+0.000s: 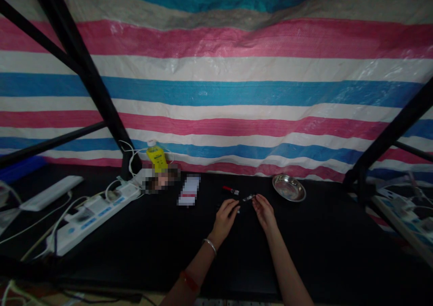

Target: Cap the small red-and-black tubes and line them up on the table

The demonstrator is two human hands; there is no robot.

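Observation:
Over the black table, my left hand has its fingers pinched together around something dark and too small to make out. A small light piece shows just beside those fingertips. My right hand, a short way to the right, is closed on one end of a small silvery piece that points toward the left hand. Behind the left hand lies a small red and silver item on the table. A round metal dish stands behind and to the right of my right hand.
A phone-like object lies left of the hands. Farther left are a yellow bottle and a long white power strip with plugs and cables. Black frame bars slant at both sides, before a striped sheet.

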